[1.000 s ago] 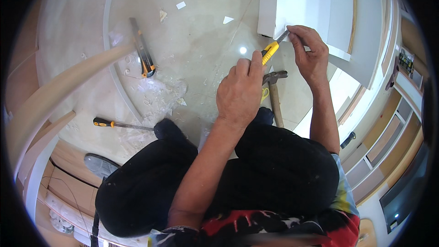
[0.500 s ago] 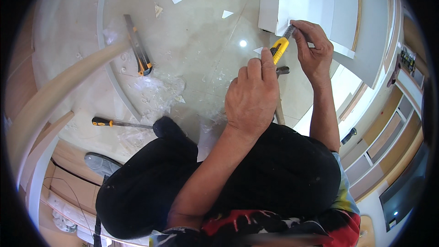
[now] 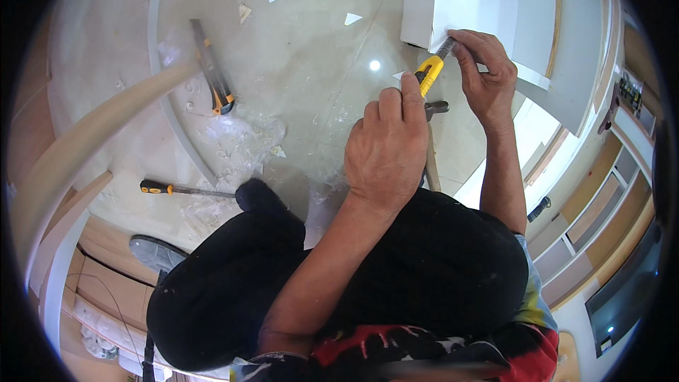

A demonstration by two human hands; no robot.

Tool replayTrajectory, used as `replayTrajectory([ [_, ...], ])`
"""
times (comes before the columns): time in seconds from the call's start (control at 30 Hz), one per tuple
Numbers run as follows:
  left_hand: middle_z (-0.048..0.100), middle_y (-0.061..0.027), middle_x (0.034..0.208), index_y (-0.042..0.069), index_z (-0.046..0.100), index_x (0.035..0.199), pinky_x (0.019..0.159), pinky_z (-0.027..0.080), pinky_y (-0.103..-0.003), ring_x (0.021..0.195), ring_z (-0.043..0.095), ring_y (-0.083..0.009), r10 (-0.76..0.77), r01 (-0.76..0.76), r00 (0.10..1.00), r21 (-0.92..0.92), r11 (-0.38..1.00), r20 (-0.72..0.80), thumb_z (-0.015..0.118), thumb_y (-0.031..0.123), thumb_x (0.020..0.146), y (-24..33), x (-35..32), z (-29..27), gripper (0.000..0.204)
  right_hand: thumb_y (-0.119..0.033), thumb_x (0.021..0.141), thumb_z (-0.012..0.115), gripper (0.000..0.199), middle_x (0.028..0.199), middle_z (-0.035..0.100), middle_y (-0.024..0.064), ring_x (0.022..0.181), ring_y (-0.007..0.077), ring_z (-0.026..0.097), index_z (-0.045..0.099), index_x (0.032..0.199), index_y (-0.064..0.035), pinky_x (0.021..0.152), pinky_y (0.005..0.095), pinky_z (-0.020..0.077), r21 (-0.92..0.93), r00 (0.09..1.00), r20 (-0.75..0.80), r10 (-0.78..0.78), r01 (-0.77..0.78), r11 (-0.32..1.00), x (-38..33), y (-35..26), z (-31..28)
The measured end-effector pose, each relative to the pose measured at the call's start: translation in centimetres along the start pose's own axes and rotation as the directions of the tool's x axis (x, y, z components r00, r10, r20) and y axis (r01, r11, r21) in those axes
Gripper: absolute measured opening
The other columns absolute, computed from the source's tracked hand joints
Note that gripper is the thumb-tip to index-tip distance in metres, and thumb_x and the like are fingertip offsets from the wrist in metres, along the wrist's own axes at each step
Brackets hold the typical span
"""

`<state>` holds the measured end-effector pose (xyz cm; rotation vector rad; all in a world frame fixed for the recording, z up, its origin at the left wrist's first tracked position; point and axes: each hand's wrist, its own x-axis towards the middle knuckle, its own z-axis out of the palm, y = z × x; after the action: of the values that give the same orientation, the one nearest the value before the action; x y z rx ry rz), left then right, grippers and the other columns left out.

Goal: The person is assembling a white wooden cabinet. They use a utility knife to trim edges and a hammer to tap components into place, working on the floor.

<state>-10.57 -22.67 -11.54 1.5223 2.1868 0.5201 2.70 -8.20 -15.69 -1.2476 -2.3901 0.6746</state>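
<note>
My left hand [image 3: 387, 148] is closed around a yellow utility knife [image 3: 430, 74], its index finger stretched along the body. The knife's grey blade [image 3: 445, 47] points up and right, toward the lower corner of a white panel [image 3: 467, 7]. Thumb and fingertips of my right hand [image 3: 488, 74] pinch together at the blade's far end, close to the panel edge. Whether they also hold a sliver of material is hidden. Just below the knife lies a hammer [image 3: 437, 108], its wooden handle running down beside my knee.
On the floor lie an orange-and-black tool with a long blade [image 3: 212, 71] and a file-like tool with a black-and-orange handle [image 3: 155, 187]. Clear plastic scraps [image 3: 247, 131] and shavings surround them. A curved pale wooden strip [image 3: 106, 113] arches at left; white edging [image 3: 177, 120] lies nearby.
Hardly anything differs. My left hand and the yellow knife have shifted slightly left; my right hand stays at the blade's end.
</note>
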Motion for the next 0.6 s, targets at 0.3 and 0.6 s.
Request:
replayTrajectory([
  [0.3,0.05,-0.0037,0.08,-0.003,0.062,0.12,0.052,0.05,-0.025,0.063,0.055,-0.0131,0.045,-0.044,0.996,0.02,0.999,-0.075,0.068,0.014,0.085,-0.4,0.06,0.37,0.04,-0.002,0.085,0.072,0.019,0.097,0.073,0.0056,0.089,0.0192,0.066,0.074,0.103,-0.0086,0.08,0.0297,0.0542,0.01,1.0,0.023,0.013,-0.013,1.0,0.08,-0.3,-0.14],
  [0.6,0.052,-0.0054,0.085,-0.001,0.061,0.122,0.056,0.051,-0.028,0.068,0.058,-0.0166,0.019,-0.017,0.999,0.032,0.999,-0.043,0.067,0.015,0.087,-0.45,0.18,0.25,0.039,-0.002,0.084,0.072,0.019,0.097,0.073,0.0058,0.088,0.0195,0.066,0.074,0.102,-0.0078,0.079,0.0297,0.0539,0.016,1.0,0.005,0.007,-0.007,1.0,0.09,-0.35,-0.05],
])
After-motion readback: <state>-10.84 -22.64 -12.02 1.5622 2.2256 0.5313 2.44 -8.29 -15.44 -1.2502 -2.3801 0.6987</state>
